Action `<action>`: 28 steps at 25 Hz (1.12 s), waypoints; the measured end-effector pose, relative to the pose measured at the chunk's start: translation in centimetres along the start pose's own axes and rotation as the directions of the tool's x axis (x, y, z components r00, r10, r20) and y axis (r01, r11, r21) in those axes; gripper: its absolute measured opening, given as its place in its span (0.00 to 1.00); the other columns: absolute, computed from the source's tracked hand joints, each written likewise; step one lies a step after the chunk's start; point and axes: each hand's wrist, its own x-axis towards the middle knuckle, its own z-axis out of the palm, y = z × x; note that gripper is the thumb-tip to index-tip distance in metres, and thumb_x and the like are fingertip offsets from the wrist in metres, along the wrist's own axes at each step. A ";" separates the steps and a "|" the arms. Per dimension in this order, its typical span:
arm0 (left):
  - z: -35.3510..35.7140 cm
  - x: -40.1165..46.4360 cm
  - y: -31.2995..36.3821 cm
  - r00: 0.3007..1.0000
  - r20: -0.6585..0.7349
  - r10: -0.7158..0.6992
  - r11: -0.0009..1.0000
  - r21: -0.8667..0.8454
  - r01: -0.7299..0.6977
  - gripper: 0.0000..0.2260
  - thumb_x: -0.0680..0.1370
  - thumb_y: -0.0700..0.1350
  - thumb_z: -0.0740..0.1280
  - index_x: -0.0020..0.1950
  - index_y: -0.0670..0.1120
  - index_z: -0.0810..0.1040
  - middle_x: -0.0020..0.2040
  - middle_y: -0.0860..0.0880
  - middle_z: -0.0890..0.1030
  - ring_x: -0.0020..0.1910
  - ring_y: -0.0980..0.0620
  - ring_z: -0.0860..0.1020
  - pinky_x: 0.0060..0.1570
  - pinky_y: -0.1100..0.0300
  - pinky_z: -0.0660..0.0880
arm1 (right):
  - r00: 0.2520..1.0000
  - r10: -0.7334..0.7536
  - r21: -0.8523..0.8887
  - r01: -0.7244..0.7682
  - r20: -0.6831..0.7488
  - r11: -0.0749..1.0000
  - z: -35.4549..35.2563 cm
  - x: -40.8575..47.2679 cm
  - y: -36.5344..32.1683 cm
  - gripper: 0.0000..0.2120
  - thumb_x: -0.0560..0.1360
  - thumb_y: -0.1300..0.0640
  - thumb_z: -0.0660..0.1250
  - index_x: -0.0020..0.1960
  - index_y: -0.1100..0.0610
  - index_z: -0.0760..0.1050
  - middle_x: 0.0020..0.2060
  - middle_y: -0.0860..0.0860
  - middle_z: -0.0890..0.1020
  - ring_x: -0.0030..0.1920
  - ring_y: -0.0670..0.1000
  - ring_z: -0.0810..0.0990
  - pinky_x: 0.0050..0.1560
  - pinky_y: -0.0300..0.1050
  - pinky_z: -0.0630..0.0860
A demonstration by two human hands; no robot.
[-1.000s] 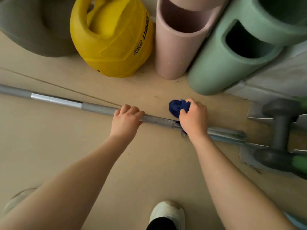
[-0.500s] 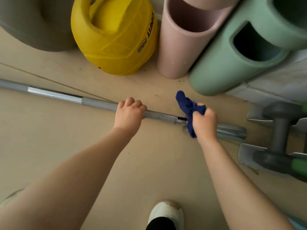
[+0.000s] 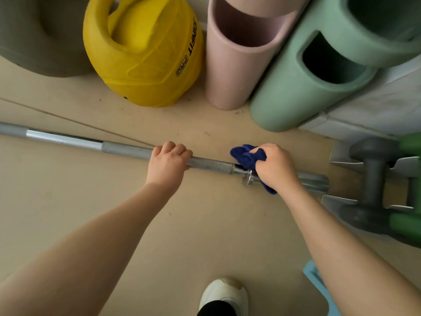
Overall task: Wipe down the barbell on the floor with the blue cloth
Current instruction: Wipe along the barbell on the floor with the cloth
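The silver barbell (image 3: 127, 149) lies on the beige floor, running from the left edge to its sleeve end at the right. My left hand (image 3: 167, 163) grips the knurled shaft near the middle. My right hand (image 3: 275, 166) holds the bunched blue cloth (image 3: 246, 156) and wraps it round the bar just right of the collar. Part of the cloth sticks out above the fingers and a corner hangs below the wrist. The bar under my right hand is hidden.
A yellow kettlebell (image 3: 145, 51), a pink foam roller (image 3: 237, 58) and green foam rollers (image 3: 319, 71) stand beyond the bar. A grey dumbbell (image 3: 373, 179) on a rack sits just past the bar's right end. My white shoe (image 3: 224, 295) is below.
My right hand with the cloth slid right along the sleeve, then came back left toward the collar, and the cloth bunched up again. My left hand kept its grip.
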 end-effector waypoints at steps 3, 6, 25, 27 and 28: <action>0.5 -0.5 0.2 1.000 -0.001 -0.001 1.000 0.014 0.001 0.17 0.56 0.41 0.81 0.43 0.45 0.82 0.38 0.48 0.81 0.38 0.43 0.79 0.37 0.55 0.74 | 0.981 0.193 -0.012 -0.192 0.017 0.981 -0.3 2.6 1.2 0.12 0.74 0.61 0.57 0.47 0.58 0.79 0.48 0.59 0.81 0.48 0.59 0.78 0.47 0.46 0.73; 0.5 -0.7 0.4 1.000 -0.016 0.003 1.000 0.031 -0.003 0.18 0.56 0.41 0.81 0.43 0.46 0.82 0.37 0.49 0.81 0.38 0.44 0.79 0.37 0.56 0.74 | 0.991 0.128 -0.129 -0.130 -0.027 0.983 1.0 2.7 0.7 0.13 0.75 0.57 0.58 0.50 0.58 0.80 0.50 0.61 0.81 0.48 0.61 0.77 0.44 0.45 0.70; 0.1 0.9 0.2 0.999 0.001 -0.047 0.999 -0.027 0.047 0.13 0.61 0.37 0.79 0.43 0.42 0.83 0.39 0.45 0.83 0.42 0.40 0.79 0.42 0.50 0.74 | 0.724 -0.608 -0.736 0.597 0.324 0.318 3.9 -4.1 3.5 0.11 0.65 0.55 0.59 0.31 0.54 0.79 0.40 0.51 0.81 0.41 0.55 0.74 0.41 0.46 0.64; 0.3 1.3 0.2 0.999 -0.001 -0.048 0.999 -0.018 0.048 0.12 0.61 0.37 0.78 0.42 0.42 0.83 0.38 0.44 0.83 0.42 0.39 0.79 0.42 0.50 0.74 | 0.730 -0.623 -0.715 0.593 0.283 0.370 3.4 -2.8 3.3 0.15 0.66 0.56 0.54 0.31 0.54 0.79 0.39 0.51 0.82 0.40 0.56 0.77 0.41 0.46 0.63; 0.3 1.5 0.2 0.998 -0.005 -0.065 0.998 -0.021 0.065 0.11 0.62 0.37 0.78 0.43 0.42 0.83 0.39 0.44 0.83 0.43 0.39 0.79 0.42 0.50 0.74 | 0.737 -0.642 -0.695 0.575 0.211 0.431 2.8 -2.0 3.2 0.15 0.66 0.56 0.53 0.32 0.54 0.79 0.40 0.52 0.82 0.41 0.56 0.77 0.40 0.46 0.64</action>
